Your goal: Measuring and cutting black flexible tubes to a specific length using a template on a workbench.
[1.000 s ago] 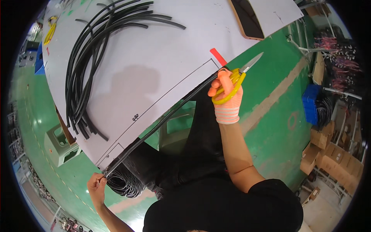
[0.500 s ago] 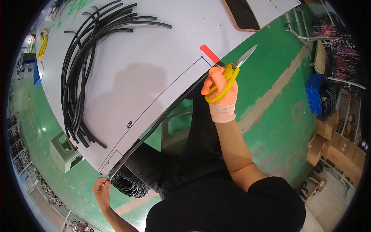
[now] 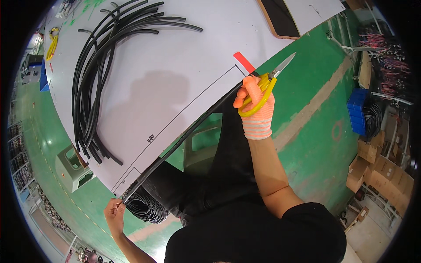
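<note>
A long black cable [image 3: 189, 132] is stretched along the near edge of the white table [image 3: 206, 57], beside a drawn measuring line. My bare left hand [image 3: 114, 215] pinches its lower-left end just off the table corner. At the other end, my right hand [image 3: 258, 122], in an orange striped glove, is closed around scissors [image 3: 268, 93] with yellow handles. The scissors' blades point away to the upper right and look closed. The gloved fingers also rest at the cable, though their grip on it is partly hidden. A red strip [image 3: 244, 62] sticks out onto the table just beyond them.
A bundle of cut black cables [image 3: 94, 87] lies on the table's left. A phone [image 3: 278, 18] sits at the far right edge, and a yellow-handled tool [image 3: 52, 44] far left. Under the near corner is a coil of black cable [image 3: 147, 208]. Beside it stands a stool [image 3: 74, 168].
The table and its contents appear shifted slightly right in the view. My right hand with the scissors sits slightly further right; my left hand keeps its pinch on the cable.
</note>
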The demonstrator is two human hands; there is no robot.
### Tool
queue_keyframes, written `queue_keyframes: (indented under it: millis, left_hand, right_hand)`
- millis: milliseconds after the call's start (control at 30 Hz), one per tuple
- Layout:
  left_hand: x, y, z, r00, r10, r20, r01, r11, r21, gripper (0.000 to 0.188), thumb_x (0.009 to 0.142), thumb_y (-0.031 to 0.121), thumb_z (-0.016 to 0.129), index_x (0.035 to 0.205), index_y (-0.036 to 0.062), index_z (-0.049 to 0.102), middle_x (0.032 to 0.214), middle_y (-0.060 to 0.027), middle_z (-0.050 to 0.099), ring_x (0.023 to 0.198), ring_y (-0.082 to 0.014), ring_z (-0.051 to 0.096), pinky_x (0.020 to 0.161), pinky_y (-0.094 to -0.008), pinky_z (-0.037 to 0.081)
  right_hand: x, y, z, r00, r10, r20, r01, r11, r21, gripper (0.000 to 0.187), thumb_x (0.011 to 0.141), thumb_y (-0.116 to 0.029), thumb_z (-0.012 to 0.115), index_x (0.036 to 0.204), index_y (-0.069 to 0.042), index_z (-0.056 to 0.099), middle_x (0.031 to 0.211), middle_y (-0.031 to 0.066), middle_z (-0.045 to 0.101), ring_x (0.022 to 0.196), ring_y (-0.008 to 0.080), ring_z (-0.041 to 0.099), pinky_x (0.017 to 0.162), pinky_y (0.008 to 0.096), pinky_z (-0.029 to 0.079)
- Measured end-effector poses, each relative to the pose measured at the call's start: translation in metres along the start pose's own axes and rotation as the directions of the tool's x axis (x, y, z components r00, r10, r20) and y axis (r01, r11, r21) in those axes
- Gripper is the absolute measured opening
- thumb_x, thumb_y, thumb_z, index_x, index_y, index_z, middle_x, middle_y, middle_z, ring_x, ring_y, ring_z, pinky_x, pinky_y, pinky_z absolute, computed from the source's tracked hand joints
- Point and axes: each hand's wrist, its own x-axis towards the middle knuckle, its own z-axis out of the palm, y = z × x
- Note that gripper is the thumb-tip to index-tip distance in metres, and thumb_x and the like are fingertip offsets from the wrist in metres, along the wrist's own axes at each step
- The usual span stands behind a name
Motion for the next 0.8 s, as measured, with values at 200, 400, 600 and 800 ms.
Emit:
queue_keyframes:
  millis: [200,400,600,800]
  left_hand:
    - [-0.017,0.001,-0.009,0.999,-0.004,-0.053,0.009,0.996,0.089,0.016,0.077,0.012,0.067,0.085,0.0002,0.059,0.073,0.0007,0.050,0.069,-0.0097,0.045,0.062,-0.0231,0.036]
    - [0.007,0.013,-0.006,0.994,0.110,-0.005,-0.109,0.990,0.090,0.010,0.079,0.008,0.062,0.084,-0.0008,0.061,0.076,-0.0047,0.057,0.069,-0.0125,0.051,0.064,-0.0255,0.041]
    - [0.008,0.011,-0.008,0.978,0.208,0.001,-0.207,0.975,0.084,0.013,0.077,0.008,0.067,0.087,0.0005,0.062,0.080,-0.0056,0.061,0.074,-0.0161,0.058,0.067,-0.0270,0.046]
    - [0.003,0.005,-0.016,0.966,0.258,0.019,-0.258,0.960,0.109,0.014,0.080,0.012,0.065,0.089,0.0015,0.062,0.081,-0.0074,0.060,0.078,-0.0196,0.059,0.070,-0.0287,0.047]
  right_hand:
    - [0.001,0.014,0.010,0.999,-0.036,0.039,0.040,0.995,-0.091,0.017,0.080,-0.019,0.061,0.078,-0.004,0.052,0.058,0.0034,0.047,0.045,0.0132,0.046,0.042,0.0246,0.038]
    - [0.028,0.013,-0.020,0.968,-0.039,0.248,0.042,0.999,-0.006,0.024,0.084,-0.011,0.056,0.067,-0.014,0.040,0.058,-0.0042,0.037,0.047,0.0055,0.033,0.041,0.0204,0.028]
    - [0.020,0.002,-0.013,0.973,-0.025,0.230,0.037,0.998,-0.048,0.020,0.085,-0.011,0.058,0.073,-0.007,0.043,0.062,0.0009,0.041,0.052,0.0111,0.036,0.046,0.0229,0.033]
    - [0.028,0.006,-0.019,0.944,-0.016,0.331,0.028,0.999,-0.032,0.021,0.085,-0.016,0.059,0.075,-0.006,0.045,0.063,0.0014,0.042,0.052,0.0119,0.037,0.047,0.0231,0.035]
